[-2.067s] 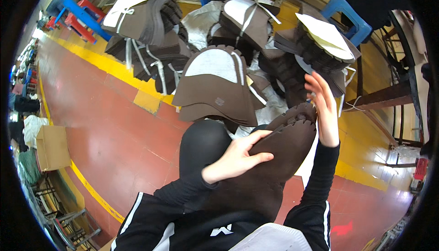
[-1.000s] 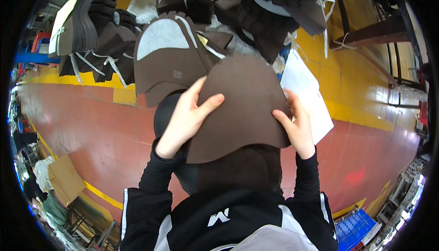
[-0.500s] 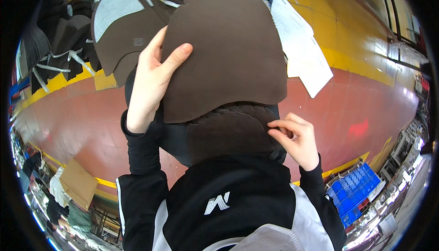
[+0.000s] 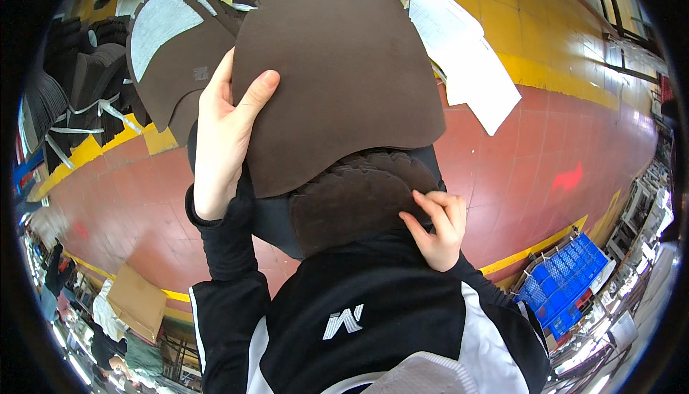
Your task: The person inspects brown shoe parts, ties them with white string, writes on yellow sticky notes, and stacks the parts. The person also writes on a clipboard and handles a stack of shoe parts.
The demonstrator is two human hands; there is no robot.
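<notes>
the left hand [image 4: 219, 143] clasps the top brown sheet [image 4: 337, 71] lifted off the stack [image 4: 359, 200] at the waist, the right hand [image 4: 434, 225] pinches that stack's edge, so peeling looks half done, more sheets remaining.

Red-brown tiled floor [image 4: 545, 157] with yellow painted border stripes carries everything. Landmark: white printed paper sheets [image 4: 466, 57], lying on the floor where red meets yellow. Left of the sheets, flat brown cut pieces with pale grey faces [image 4: 169, 42] lie heaped. Further left, tied bundles of dark cut pieces [image 4: 79, 92] sit on the yellow stripe. Well below-right of the sheets, blue plastic crates [image 4: 563, 286]. Far below-left, a tan cardboard box [image 4: 136, 301].
</notes>
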